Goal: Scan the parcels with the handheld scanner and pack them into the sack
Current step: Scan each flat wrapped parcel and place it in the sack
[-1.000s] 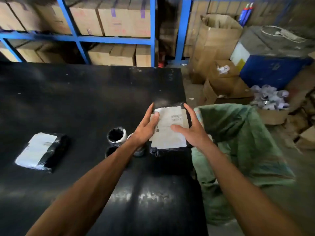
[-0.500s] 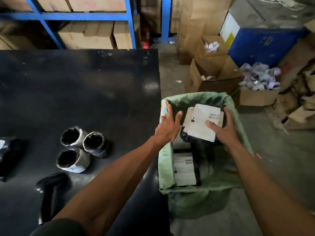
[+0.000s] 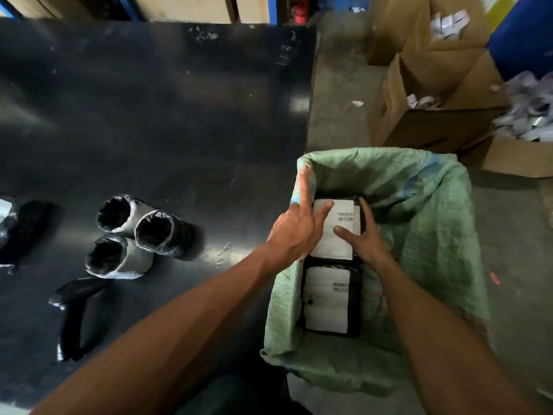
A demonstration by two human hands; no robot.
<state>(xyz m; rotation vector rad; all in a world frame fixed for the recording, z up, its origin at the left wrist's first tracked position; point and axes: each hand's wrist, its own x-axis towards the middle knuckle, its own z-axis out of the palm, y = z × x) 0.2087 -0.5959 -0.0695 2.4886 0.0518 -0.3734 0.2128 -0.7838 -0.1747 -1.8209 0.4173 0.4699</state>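
A black parcel with a white barcode label lies inside the open green sack, held between both hands. My right hand grips its right edge, thumb on the label. My left hand has straight fingers: the index points up along the sack's rim, another finger rests on the label. A second labelled parcel lies deeper in the sack, nearer me. The black handheld scanner lies on the black table at the lower left.
Three rolled black-wrapped parcels stand in a cluster on the table, and another black parcel shows at the left edge. Open cardboard boxes with paper scraps stand on the concrete floor beyond the sack.
The parcel went from above the table edge into the sack and now sits lower inside it. Both hands followed it down; the left hand moved from the sack rim onto the label.
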